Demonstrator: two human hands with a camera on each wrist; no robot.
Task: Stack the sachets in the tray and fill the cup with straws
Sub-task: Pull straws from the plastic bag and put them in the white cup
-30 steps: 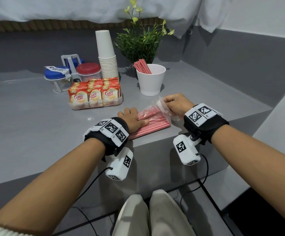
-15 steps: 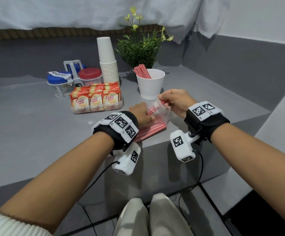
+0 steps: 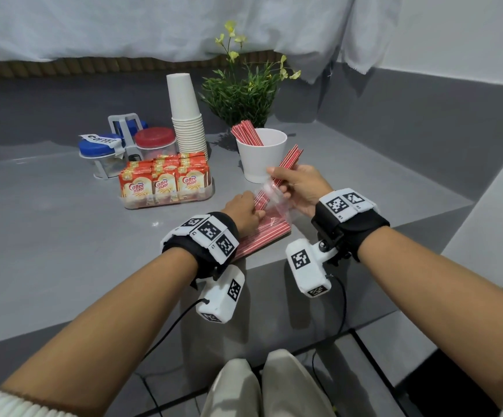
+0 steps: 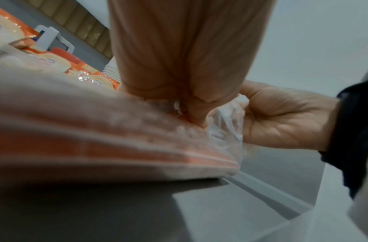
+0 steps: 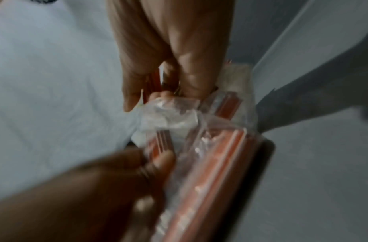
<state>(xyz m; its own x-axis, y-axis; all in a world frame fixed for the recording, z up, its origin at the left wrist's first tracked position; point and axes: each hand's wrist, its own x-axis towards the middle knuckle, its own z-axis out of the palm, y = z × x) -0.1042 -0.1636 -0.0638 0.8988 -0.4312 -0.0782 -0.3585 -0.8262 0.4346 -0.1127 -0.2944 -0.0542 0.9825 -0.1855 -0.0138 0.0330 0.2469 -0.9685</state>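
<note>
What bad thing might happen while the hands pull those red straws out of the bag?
The right hand pinches only a small bunch of straws; some might slip and scatter on the table. The plastic bag lies at the table's edge under the left hand, so it could slide off. The white cup stands close and might get knocked.

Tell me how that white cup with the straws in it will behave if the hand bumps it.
The white cup looks light: only a few straws lean inside. It narrows toward its base, so a knock near the rim would probably tip it. On the smooth grey counter, a low nudge might slide it instead.
</note>
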